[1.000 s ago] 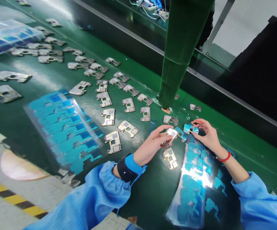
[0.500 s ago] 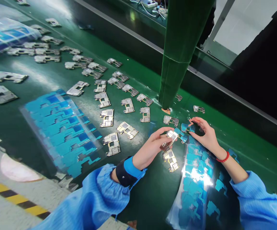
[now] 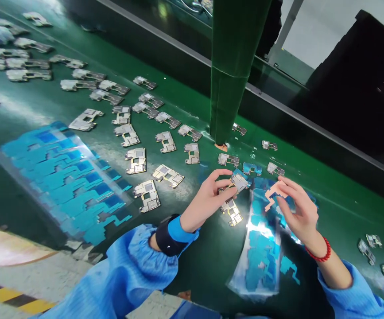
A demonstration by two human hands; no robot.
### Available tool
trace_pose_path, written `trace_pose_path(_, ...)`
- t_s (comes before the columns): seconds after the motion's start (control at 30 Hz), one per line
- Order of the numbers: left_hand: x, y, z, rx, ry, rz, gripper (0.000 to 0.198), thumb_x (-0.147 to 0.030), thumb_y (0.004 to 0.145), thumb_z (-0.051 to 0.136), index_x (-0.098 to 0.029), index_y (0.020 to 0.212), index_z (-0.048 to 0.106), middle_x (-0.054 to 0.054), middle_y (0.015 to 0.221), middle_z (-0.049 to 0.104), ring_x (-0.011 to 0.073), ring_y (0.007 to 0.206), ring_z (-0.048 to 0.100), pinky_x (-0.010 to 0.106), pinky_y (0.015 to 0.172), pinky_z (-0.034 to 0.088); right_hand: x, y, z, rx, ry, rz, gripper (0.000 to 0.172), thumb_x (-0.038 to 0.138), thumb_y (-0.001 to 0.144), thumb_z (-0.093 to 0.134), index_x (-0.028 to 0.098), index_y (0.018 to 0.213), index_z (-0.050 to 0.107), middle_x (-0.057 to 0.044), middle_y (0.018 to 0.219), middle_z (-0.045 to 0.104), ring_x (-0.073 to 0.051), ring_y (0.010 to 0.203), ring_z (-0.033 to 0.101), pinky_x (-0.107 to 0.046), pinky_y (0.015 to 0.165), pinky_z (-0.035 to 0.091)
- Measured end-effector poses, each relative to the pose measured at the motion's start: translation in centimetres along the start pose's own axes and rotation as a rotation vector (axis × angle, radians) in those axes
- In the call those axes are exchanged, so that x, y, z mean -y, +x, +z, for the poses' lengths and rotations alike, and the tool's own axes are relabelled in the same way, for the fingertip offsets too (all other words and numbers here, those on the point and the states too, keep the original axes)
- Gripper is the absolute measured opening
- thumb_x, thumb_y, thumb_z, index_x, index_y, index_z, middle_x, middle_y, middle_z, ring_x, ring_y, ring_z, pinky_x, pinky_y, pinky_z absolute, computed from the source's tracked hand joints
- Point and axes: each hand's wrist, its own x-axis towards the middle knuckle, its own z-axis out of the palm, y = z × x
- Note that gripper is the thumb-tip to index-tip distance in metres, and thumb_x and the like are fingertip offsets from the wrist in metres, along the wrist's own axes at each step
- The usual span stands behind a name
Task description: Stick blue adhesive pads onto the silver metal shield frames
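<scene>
My left hand (image 3: 208, 199) pinches a small circuit board (image 3: 238, 180) between thumb and fingers, just above the green belt. My right hand (image 3: 298, 212) holds a copper-coloured sticker (image 3: 273, 193) by its edge, a little to the right of that board. Under both hands lies a clear sheet of blue stickers (image 3: 261, 239). Another circuit board (image 3: 231, 212) rests on the belt just below my left fingers. Both sleeves are blue, and a red bracelet (image 3: 320, 254) circles my right wrist.
Several circuit boards (image 3: 137, 160) lie scattered over the green belt (image 3: 29, 195) to the left and behind. A second sheet of blue stickers (image 3: 62, 177) lies at left. A green post (image 3: 230, 71) stands behind my hands. A few boards (image 3: 373, 241) lie at right.
My right hand has drawn back from the far end of the sheet toward me and now holds a copper-coloured sticker. My left hand keeps the board. The view shifted left.
</scene>
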Motion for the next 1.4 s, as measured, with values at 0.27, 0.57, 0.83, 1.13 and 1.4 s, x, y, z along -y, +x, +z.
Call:
trace_pose_path(0.27,0.7,0.0,0.5,0.074,0.081,0.03,0.051,-0.037,0.074,0.07,-0.012,0.115,0.054,0.006,0.098,0.058,0.0071,0.068,0.053,0.019,0.057,0.04,1.6,-4.7,-2.5,-0.094,0.089,0.294,0.024,0.009,0.08,0.058,0.024,0.097,0.064,0.0,0.098,0.061,-0.006,0.092,0.059,-0.019,0.079,0.052)
trace_pose_path(0.57,0.3,-0.5,3.0,0.053,0.086,0.004,0.051,-0.035,0.074,0.07,-0.013,0.115,0.048,0.003,0.087,0.054,0.0066,0.069,0.052,0.017,0.057,0.038,1.7,-7.6,-2.9,-0.227,0.684,0.948,0.04,0.041,0.072,0.069,0.012,0.097,0.058,-0.005,0.083,0.059,-0.004,0.071,0.056,-0.013,0.065,0.048)
trace_pose_path(0.83,2.2,-1.8,9.7,0.215,0.151,0.047,0.023,-0.028,0.078,0.06,-0.007,0.086,0.06,0.009,0.095,0.058,0.0105,0.073,0.056,0.023,0.065,0.044,2.6,-7.5,-3.6,-0.378,1.045,1.308,0.08,0.036,0.051,0.084,0.02,0.119,0.044,0.0,0.074,0.056,-0.003,0.068,0.056,-0.008,0.064,0.045)
trace_pose_path(1.13,4.4,-3.2,9.3,0.29,0.188,0.07,0.032,-0.033,0.076,0.066,-0.007,0.094,0.065,0.016,0.114,0.053,0.0192,0.101,0.057,0.028,0.081,0.049,3.7,-9.0,-2.0,-0.482,1.085,1.439,0.063,0.03,0.048,0.084,0.009,0.065,0.026,0.0,0.065,0.049,-0.003,0.066,0.052,-0.013,0.065,0.052)
trace_pose_path(1.4,4.6,-3.1,9.4,0.234,0.13,0.044,0.026,-0.033,0.075,0.066,-0.009,0.086,0.066,0.016,0.115,0.049,0.0191,0.103,0.057,0.026,0.081,0.05,4.8,-8.6,-0.9,-0.493,1.016,1.562,0.046,0.029,0.039,0.087,0.009,0.056,0.049,-0.004,0.067,0.057,-0.009,0.071,0.06,-0.019,0.071,0.056)
